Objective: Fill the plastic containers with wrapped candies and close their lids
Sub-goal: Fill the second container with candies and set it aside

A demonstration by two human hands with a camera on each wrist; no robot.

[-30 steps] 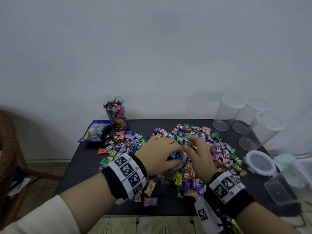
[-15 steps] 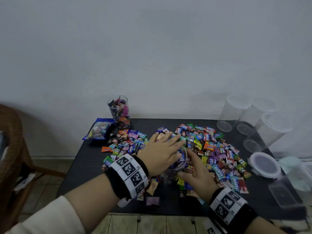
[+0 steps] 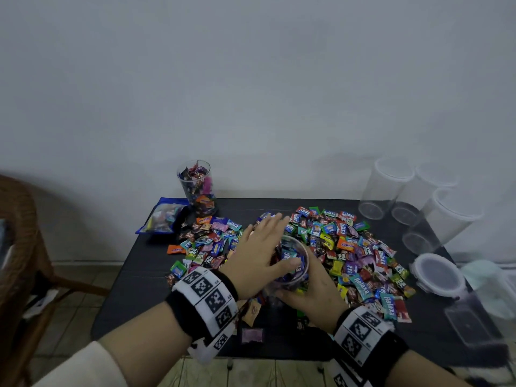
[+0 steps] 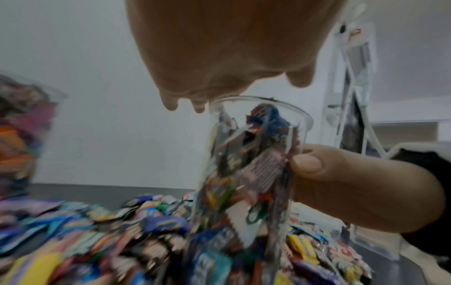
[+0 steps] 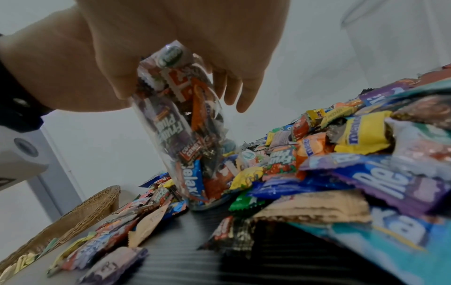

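Far left, off the table's (image 3: 134,277) left edge: wicker chair (image 3: 16,233), floor tiles showing between the two.

Back left corner: blue candy bag (image 3: 163,217) lying flat, overhanging the left edge slightly. Just beside it, upright clear cup (image 3: 198,188), filled with candies, no lid on it.

Left-centre: smaller spread of wrapped candies (image 3: 208,244). Bare black tabletop along the left edge and the near left corner.

Centre: left hand (image 3: 261,255), fingers straight, palm flat over the mouth of the clear container (image 3: 293,263); pressing down on the candy at the rim, nothing pinched. Container upright on the table, packed with wrappers close to the rim, lid off. In the left wrist view, rim (image 4: 258,108) uncovered on the side away from the palm.

Right of centre: right hand (image 3: 312,297), thumb and fingers wrapped round the container's wall, gripping it from the near side. One pink candy (image 3: 252,335) alone near the front edge.

Right: large candy pile (image 3: 357,252), touching the container's base and reaching almost to the front edge.

Right edge: loose round lid (image 3: 438,275) flat on the table, just beside the pile. Back right corner: three empty lidded containers (image 3: 388,188), crowded together.
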